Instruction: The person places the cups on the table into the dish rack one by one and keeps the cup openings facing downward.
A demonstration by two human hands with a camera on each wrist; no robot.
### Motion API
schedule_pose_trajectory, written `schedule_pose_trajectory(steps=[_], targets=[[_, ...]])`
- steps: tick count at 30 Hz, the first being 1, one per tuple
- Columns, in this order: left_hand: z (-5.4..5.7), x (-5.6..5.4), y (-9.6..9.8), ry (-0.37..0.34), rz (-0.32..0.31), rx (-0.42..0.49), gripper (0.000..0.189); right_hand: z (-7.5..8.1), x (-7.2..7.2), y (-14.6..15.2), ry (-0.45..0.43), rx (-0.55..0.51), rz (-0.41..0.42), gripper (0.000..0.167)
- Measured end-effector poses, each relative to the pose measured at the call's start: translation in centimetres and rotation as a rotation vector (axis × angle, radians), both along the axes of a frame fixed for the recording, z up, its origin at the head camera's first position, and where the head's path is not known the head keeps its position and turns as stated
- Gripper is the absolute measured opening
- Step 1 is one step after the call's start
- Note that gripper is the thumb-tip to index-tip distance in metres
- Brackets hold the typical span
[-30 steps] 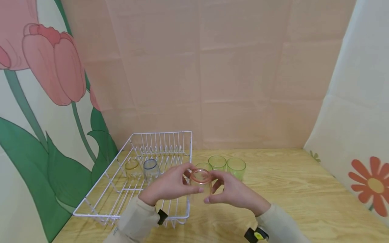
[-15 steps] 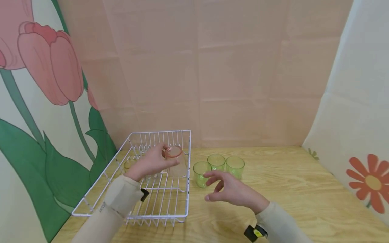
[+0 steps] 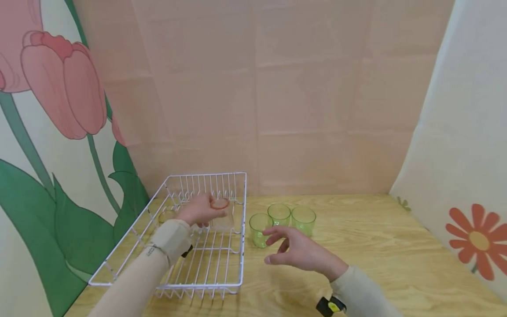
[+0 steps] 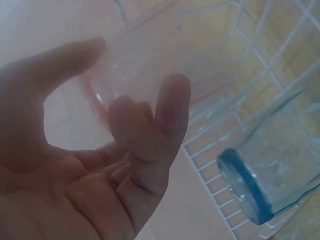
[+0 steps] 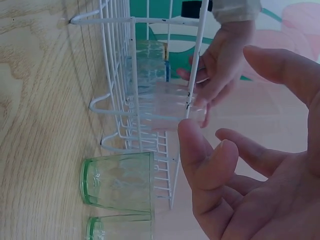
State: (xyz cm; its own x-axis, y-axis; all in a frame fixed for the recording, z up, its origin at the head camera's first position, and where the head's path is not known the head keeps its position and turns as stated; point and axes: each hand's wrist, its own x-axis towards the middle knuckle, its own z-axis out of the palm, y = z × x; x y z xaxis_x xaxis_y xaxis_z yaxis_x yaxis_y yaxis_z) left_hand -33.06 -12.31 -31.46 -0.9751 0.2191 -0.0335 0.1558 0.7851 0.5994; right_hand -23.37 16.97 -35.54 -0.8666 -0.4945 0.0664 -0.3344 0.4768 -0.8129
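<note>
My left hand (image 3: 199,210) pinches a clear drinking glass (image 3: 222,219) near its pink-ringed upper end, over the back right part of a white wire dish rack (image 3: 240,264). In the left wrist view, thumb and fingers reach around the pink end of that glass. Beside it in the rack stands a glass with a thick blue end (image 4: 245,187) facing up; the left arm mostly covers it in the head view. My right hand (image 3: 301,253) hovers over the table with loosely bent fingers and holds nothing, close in front of a green glass (image 3: 259,231).
Two more green glasses, one at the back (image 3: 279,213) and one to the right (image 3: 304,221), stand on the wooden table (image 3: 356,246) right of the rack. A yellow-ringed glass (image 3: 166,215) sits at the rack's left. Fabric hangs behind and at both sides.
Both hands were at the pink-ringed glass in front of the green glasses. The right hand let go; the left carried it left over the rack and then lowered it.
</note>
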Motion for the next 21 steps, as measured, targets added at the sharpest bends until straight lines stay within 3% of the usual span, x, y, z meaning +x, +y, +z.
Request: schedule_pose_trajectory(steps=[6, 11, 21], targets=[[-1.4, -0.9, -0.1, -0.037, 0.029, -0.012, 0.039, -0.2, -0.1, -0.1, 0.001, -0.005, 0.004, 0.064], [-2.3, -1.0, 0.0, -0.063, 0.051, -0.037, 0.034, -0.2, 0.0, -0.2, -0.002, -0.004, 0.014, 0.063], [-2.5, -0.8, 0.4, -0.099, 0.045, -0.087, 0.032, -0.2, 0.0, 0.1, 0.002, 0.006, 0.015, 0.062]])
